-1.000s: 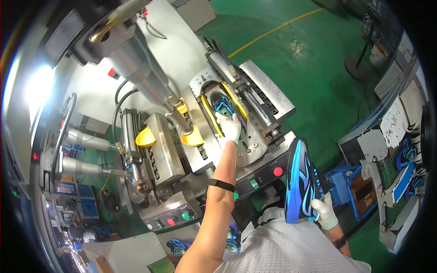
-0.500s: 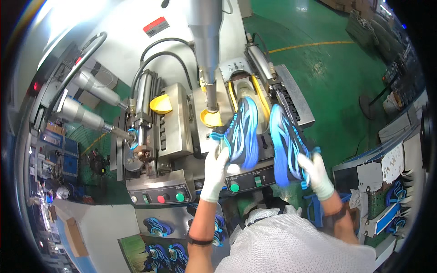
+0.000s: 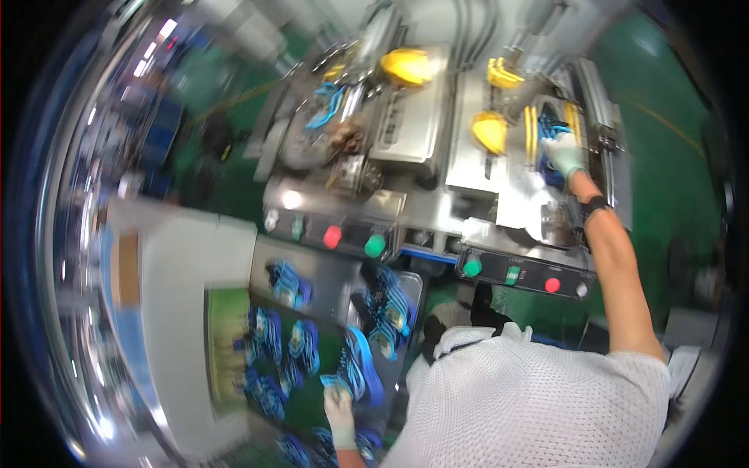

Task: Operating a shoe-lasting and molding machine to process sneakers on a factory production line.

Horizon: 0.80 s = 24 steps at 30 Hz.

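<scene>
My left hand (image 3: 339, 409), in a pale glove, is closed on the heel end of a blue and black sports shoe (image 3: 359, 366). That shoe is over the shoes at the lower left, its sole turned to the right. My right hand (image 3: 563, 152), also gloved, reaches far forward and grips another blue and black shoe (image 3: 553, 129). This second shoe lies between two yellow pads (image 3: 531, 134) of the machine's right station; the glove hides its middle, and motion blurs the fingers.
Several blue shoes (image 3: 303, 343) lie on a green-surfaced rack at lower left, more on a metal tray (image 3: 417, 292). The machine's left station has a yellow cup-shaped pad (image 3: 407, 67) and a blue piece (image 3: 326, 105). Button panels (image 3: 331, 234) line its front; a white partition (image 3: 179, 257) stands left.
Both hands held shoes in front of the machine. My left hand has moved down-left to the rack with its shoe; my right hand has brought the other into the right station. The view swung left.
</scene>
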Motion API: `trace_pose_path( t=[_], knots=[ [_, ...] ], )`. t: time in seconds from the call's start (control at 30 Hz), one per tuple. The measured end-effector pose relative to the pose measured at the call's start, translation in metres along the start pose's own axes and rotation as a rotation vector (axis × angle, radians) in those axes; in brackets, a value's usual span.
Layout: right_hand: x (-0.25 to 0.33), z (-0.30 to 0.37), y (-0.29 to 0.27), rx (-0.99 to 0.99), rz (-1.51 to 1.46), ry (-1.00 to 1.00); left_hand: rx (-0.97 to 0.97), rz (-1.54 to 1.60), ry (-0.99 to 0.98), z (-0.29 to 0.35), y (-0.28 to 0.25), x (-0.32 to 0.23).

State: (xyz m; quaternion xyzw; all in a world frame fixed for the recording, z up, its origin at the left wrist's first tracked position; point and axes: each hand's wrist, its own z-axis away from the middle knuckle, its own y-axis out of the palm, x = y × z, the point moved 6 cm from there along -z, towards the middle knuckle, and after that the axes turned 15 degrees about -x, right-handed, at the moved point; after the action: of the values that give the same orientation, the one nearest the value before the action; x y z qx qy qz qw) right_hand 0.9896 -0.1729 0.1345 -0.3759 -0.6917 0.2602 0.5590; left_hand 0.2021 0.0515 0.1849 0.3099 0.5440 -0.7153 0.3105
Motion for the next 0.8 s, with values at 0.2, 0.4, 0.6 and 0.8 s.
trace_pose_path(
  t=[0.2, 0.4, 0.6, 0.8],
  knots=[
    [-0.082, -0.074, 0.036, 0.283, -0.243, -0.023, -0.296, 0.254, -0.058, -0.057, 0.054, 0.129],
    [0.103, 0.194, -0.013, 0.028, -0.284, -0.61, -0.25, -0.006, -0.092, -0.07, 0.121, 0.181],
    [0.073, 0.395, 0.048, 0.289, 0.186, -0.859, 0.251, 0.068, -0.089, -0.106, 0.11, 0.176],
    [0.093, 0.403, 0.036, 0.326, 0.275, -0.96, -0.599, -0.062, -0.081, -0.202, -0.073, 0.214]
  ],
)
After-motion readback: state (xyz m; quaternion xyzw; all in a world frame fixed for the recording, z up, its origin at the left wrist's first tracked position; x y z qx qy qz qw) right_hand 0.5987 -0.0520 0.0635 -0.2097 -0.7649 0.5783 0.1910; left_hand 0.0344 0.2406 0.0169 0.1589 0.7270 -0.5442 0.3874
